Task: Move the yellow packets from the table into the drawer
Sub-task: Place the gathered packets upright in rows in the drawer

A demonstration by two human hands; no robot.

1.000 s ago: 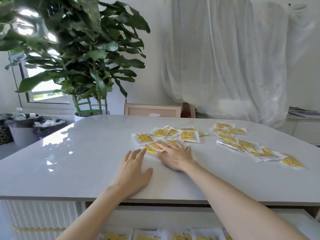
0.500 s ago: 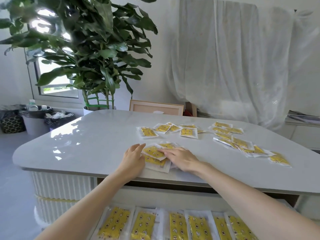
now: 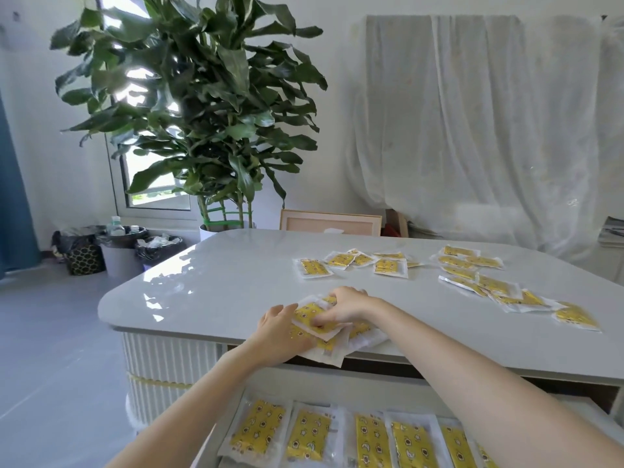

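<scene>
Head | left hand [image 3: 278, 332] grips packets [image 3: 305, 315] | right hand [image 3: 346, 307] pinches them

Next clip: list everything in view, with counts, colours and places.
table: one, pale grey top, centre
drawer: one, white, open below the table's near edge
drawer packets: at least six, yellow, in a row in the drawer
stack: several packets, yellow, overhanging the table's near edge
loose packets: about fifteen, yellow, two clusters, mid and right table
plant: one, green, behind the table, left
bins: three, floor at left
frame: one, pale wood, behind the table
sheet: one, white, draped back right
left hand, right hand: both grip the stack
</scene>
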